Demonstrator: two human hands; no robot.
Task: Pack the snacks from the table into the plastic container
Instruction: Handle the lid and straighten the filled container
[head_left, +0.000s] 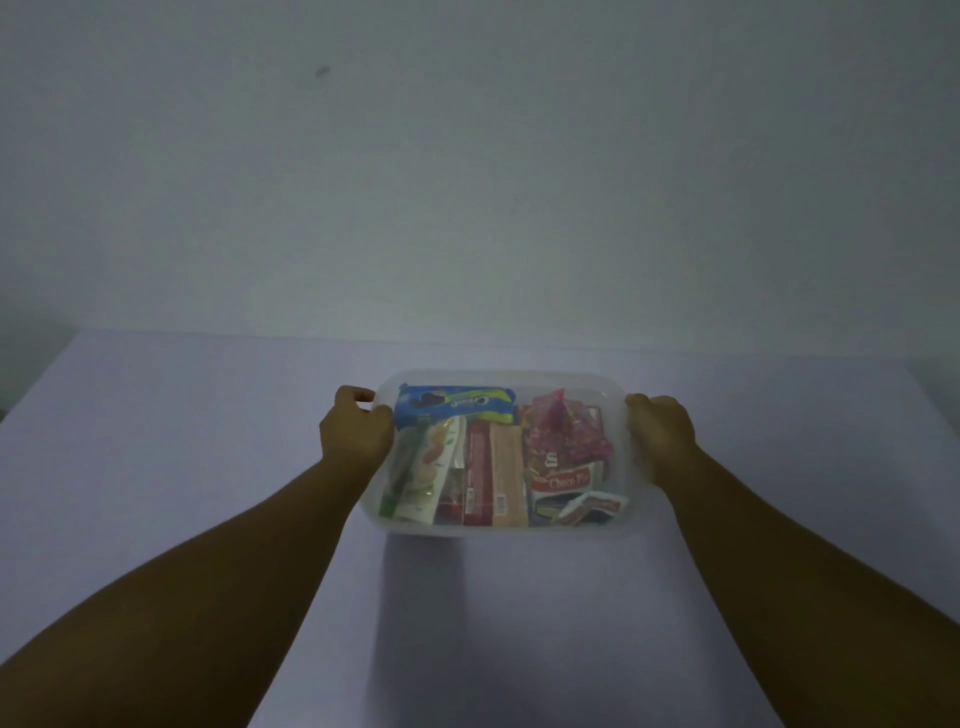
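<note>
Plastic box (498, 527), full of snacks (506, 457), is gripped at mid-table (182, 441) by curled fingers of the left hand (356, 434) and right hand (660, 434), and could be tipped, spilling packets, if lifted unevenly.

Two bare forearms enter from the frame's lower corners. No sleeves show. The left hand (356, 431) and right hand (660, 431) wear nothing.

Translucent smooth plastic container (498, 376), glossy foil and plastic snack wrappers (456, 407), matt table (208, 415).
</note>
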